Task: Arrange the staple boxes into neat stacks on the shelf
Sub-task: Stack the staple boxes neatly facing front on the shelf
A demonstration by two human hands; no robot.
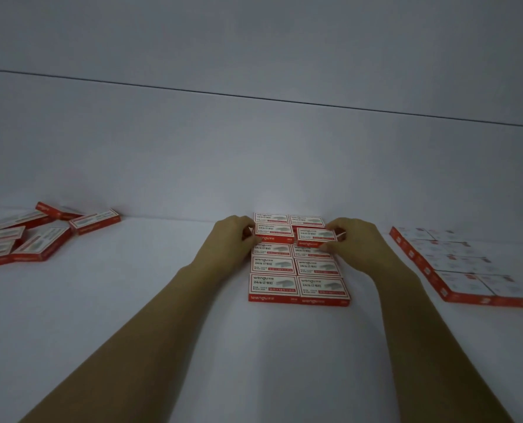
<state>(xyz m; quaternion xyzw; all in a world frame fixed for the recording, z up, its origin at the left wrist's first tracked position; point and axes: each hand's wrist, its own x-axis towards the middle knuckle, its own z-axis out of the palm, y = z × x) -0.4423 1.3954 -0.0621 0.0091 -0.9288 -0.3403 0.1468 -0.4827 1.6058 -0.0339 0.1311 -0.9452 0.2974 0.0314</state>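
Note:
Red and white staple boxes lie in a two-column grid (298, 271) on the white shelf (132, 300), straight ahead of me. On its far part a second layer sits: my left hand (232, 239) holds one upper box (273, 232) by its left end, and my right hand (358, 239) pinches another upper box (315, 236) by its right end. That right box sits a little askew and slightly nearer than the left one. The fingertips of both hands are partly hidden behind the boxes.
A loose jumble of staple boxes (31, 236) lies at the left, some tilted on each other. Another tidy block of boxes (455, 267) lies at the right. The shelf's back wall (254, 163) rises just behind the middle grid.

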